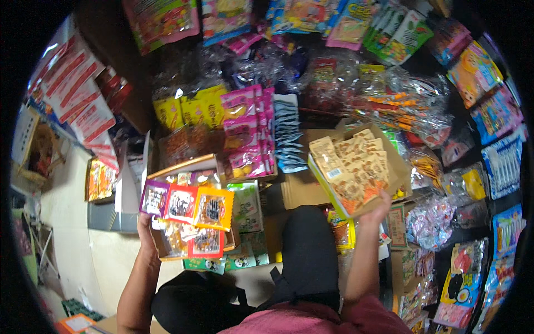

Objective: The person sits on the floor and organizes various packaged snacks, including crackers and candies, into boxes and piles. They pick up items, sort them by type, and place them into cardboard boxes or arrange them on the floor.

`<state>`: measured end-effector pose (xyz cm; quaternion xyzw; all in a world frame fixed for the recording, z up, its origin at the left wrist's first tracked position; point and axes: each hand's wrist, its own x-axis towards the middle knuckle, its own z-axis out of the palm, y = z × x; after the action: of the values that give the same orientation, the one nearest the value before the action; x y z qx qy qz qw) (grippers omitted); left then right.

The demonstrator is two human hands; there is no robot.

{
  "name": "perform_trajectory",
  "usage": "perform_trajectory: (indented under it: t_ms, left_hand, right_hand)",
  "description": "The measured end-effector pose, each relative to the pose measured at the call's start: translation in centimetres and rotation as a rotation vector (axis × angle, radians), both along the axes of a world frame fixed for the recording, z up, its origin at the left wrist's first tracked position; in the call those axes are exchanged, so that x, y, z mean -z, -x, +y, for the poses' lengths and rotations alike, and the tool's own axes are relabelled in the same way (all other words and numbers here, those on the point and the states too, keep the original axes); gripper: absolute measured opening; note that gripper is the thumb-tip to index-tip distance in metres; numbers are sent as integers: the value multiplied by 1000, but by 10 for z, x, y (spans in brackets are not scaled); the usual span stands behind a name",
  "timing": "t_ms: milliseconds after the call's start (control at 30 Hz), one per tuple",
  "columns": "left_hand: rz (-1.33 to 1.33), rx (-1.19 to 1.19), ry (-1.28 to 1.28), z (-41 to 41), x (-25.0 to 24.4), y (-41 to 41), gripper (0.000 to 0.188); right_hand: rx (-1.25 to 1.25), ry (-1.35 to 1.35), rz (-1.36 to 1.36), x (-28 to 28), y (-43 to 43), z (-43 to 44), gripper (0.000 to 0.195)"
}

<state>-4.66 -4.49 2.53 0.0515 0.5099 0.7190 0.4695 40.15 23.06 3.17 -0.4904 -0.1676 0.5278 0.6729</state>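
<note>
My left hand (pixel 147 234) grips the left side of a cardboard box (pixel 171 254) holding small snack packets. Purple, red and orange packets (pixel 213 208) lie across its top. On the other side, my right hand (pixel 375 208) holds the lower right edge of an open display box (pixel 398 175), tilted, with tan snack packets (pixel 358 163) inside. Between the two boxes stand a row of magenta packets (pixel 242 129) and a row of light blue packets (pixel 288 133). Green packets (pixel 246 208) sit just right of the left box.
Yellow packets (pixel 194 108) and clear-wrapped snacks fill the back. Hanging candy bags (pixel 475 75) line the far and right sides. Red and white packets (pixel 83 96) hang at the left, above a box of orange packets (pixel 100 179). Pale floor (pixel 71 234) shows at the left.
</note>
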Motion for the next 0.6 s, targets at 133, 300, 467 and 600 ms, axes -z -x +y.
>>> perform_trajectory:
  t_ms: [133,300,467,600]
  left_hand:
    - [114,-141,-33,-5,-29,13,45]
    - [223,-324,-158,-33,-62,39,45]
    - [243,-368,-267,-63,-95,39,40]
    - [274,-472,-168,-93,-77,50,37]
  right_hand:
    - [-240,-17,-156,-38,9,-43,51]
    - [-526,55,26,-53,67,-51,54]
    - [-1019,139,328,-3,155,-46,50]
    - [-1147,264,313,25,227,-60,50]
